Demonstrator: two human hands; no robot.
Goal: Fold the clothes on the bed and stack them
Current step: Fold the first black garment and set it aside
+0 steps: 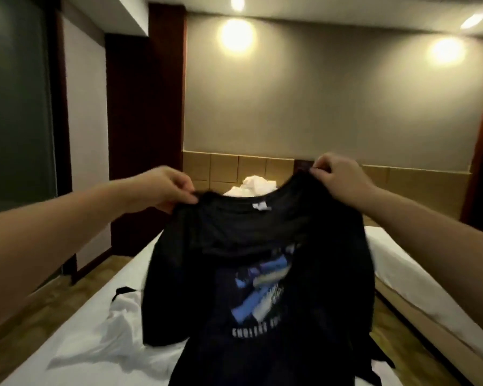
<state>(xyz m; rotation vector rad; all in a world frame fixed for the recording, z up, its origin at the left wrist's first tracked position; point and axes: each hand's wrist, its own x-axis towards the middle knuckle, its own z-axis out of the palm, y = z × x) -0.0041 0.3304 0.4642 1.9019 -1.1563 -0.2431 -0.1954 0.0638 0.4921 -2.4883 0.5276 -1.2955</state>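
Your left hand (166,188) and right hand (336,174) pinch the black T-shirt (262,274) shoulders; lay it flat on the bed (76,330), print down.

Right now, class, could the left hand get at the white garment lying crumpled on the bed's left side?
Probably, once it lets go: the left hand pinches the black T-shirt by a shoulder. The white garment lies uncovered on the bed below that arm.
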